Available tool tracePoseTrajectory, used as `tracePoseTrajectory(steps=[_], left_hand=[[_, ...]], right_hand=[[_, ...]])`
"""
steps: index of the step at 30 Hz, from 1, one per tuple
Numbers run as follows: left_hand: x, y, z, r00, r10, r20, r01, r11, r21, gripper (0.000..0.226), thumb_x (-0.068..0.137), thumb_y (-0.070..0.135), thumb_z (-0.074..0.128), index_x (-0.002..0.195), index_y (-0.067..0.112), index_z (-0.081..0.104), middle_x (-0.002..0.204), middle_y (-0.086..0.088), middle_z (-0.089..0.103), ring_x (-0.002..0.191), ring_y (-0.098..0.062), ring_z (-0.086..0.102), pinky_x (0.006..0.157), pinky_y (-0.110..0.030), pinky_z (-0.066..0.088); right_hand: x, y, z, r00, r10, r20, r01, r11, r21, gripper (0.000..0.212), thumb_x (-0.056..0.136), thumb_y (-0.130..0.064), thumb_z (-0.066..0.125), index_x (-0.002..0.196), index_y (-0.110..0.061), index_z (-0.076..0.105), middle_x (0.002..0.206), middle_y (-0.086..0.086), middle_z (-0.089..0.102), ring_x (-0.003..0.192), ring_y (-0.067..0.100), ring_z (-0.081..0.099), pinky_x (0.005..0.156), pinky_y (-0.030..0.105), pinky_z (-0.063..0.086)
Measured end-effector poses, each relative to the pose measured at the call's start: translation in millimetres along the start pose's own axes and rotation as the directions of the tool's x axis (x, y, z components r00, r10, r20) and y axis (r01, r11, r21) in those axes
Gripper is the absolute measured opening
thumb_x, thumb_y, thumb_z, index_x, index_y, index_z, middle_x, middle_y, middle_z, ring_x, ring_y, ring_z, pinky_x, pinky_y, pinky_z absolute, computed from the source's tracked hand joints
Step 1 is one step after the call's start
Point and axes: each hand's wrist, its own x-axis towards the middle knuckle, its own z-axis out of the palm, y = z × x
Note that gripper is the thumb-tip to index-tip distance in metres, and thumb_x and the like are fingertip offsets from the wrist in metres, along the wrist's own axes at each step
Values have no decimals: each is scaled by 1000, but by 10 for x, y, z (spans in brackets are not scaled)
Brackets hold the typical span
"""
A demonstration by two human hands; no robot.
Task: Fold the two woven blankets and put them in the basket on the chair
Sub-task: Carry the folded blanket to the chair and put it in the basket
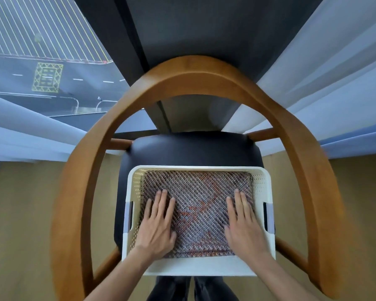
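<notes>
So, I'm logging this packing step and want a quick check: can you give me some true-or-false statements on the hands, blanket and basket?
1. The left hand and right hand lie flat on the woven blanket. True.
2. The basket stands on the floor. False: it stands on the chair's black seat.
3. The woven blanket lies inside the basket. True.
4. The right hand grips a basket handle. False: its fingers lie straight on the blanket.

One head-worn wide-angle view looks steeply down from close above the chair (204, 69), its basket (200, 269) low in the centre; both forearms (123, 276) enter from the bottom edge, and a window (41, 51) fills the upper left.
</notes>
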Motion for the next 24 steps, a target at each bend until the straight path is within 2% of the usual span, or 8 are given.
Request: tracePoseTrajectory(steps=[3,6,12,15,16,18,24], left_hand=[[221,46,-31,992,-103,-78,99,993,-57,75,87,42,36,149,3,20,156,-23,14,145,-36,13,114,-50,14],[414,-48,196,985,-166,-38,165,986,-28,76,91,50,29,149,2,19,156,-22,15,143,-35,20,115,-45,8],[385,-33,248,977,-151,-152,146,988,-45,76,91,49,30,149,1,18,156,-22,11,145,-34,16,115,-45,11],[228,133,242,982,-39,-183,30,998,-49,75,94,48,30,149,0,16,158,-21,7,146,-33,7,116,-47,12],[185,166,290,986,9,-165,-14,999,-29,74,95,49,28,149,0,17,158,-21,7,147,-32,7,116,-47,13],[164,164,430,992,53,-112,-52,999,13,72,97,51,21,149,1,21,158,-20,8,146,-31,9,115,-47,14],[285,149,514,999,47,7,-47,997,58,73,97,53,17,150,3,13,158,-21,6,147,-32,6,116,-47,11]], right_hand=[[309,-51,-64,991,85,-107,-88,996,-17,72,89,-40,46,144,3,28,153,24,18,141,36,20,109,45,26],[559,-12,170,981,185,-51,-184,983,28,76,91,-51,29,145,2,25,154,20,14,142,32,16,112,44,19],[542,-18,299,979,167,-116,-165,986,22,74,92,-47,26,146,3,21,155,20,10,144,31,12,118,44,13],[391,-144,281,990,-2,-139,2,1000,3,71,93,-44,30,148,-1,14,157,20,6,145,32,7,115,48,13],[360,-179,322,992,-47,-119,47,999,-2,72,94,-45,31,149,-2,14,157,19,6,145,31,7,114,49,14],[353,-211,453,997,-41,-66,41,999,-2,74,94,-50,29,149,-4,13,157,19,5,145,31,8,114,50,15],[457,-269,516,999,6,40,-5,999,-36,75,93,-53,26,148,-3,12,156,20,6,145,33,7,113,50,12]])
